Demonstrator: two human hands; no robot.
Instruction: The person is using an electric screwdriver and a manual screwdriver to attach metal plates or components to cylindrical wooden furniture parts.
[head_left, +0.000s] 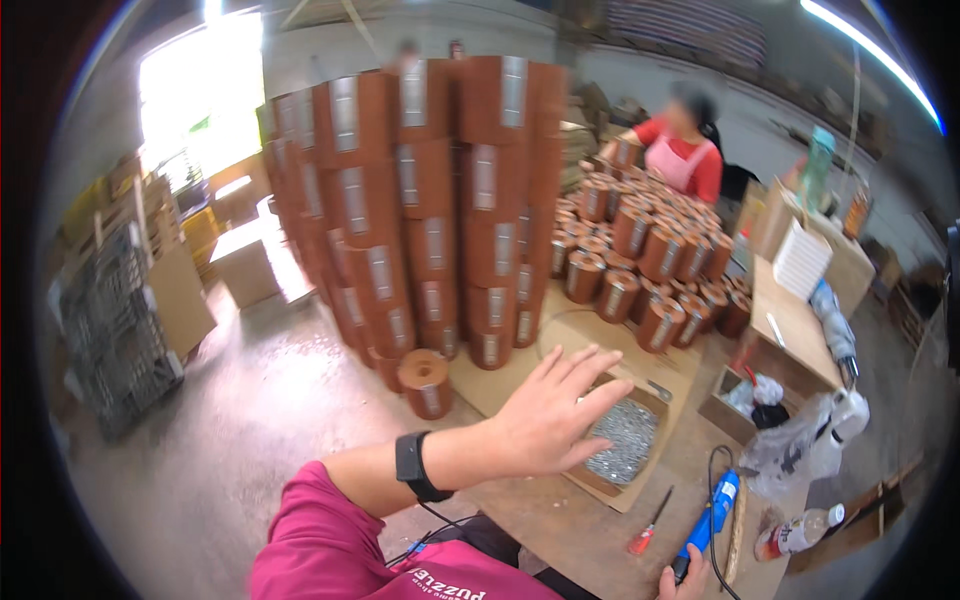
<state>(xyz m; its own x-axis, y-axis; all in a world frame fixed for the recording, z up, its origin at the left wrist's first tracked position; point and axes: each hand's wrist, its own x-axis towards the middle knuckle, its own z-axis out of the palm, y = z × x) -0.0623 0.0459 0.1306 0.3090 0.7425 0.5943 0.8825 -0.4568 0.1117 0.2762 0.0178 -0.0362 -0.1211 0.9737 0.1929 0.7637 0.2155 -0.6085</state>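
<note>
My left hand (pixel 548 412) is open, its fingers spread over the near-left side of a shallow cardboard box of small silver screws (pixel 628 440). Nothing is in it. At the lower edge, my right hand (pixel 684 578) grips the black end of a blue electric screwdriver (pixel 712 512), which lies tilted along the table. A screwdriver with a red handle (pixel 641 541) lies between the box and the electric one. Beyond my left hand rise tall stacks of brown cylinders (pixel 488 250), each bearing a silver metal plate. One single cylinder (pixel 425 383) stands in front of the stacks.
More brown cylinders (pixel 660 250) crowd the far table, where a person (pixel 688 155) in red and pink works. On the right are a plastic bottle (pixel 800 532), a clear plastic bag (pixel 790 445) and a small open box (pixel 728 405). A black cord (pixel 712 465) loops beside the electric screwdriver.
</note>
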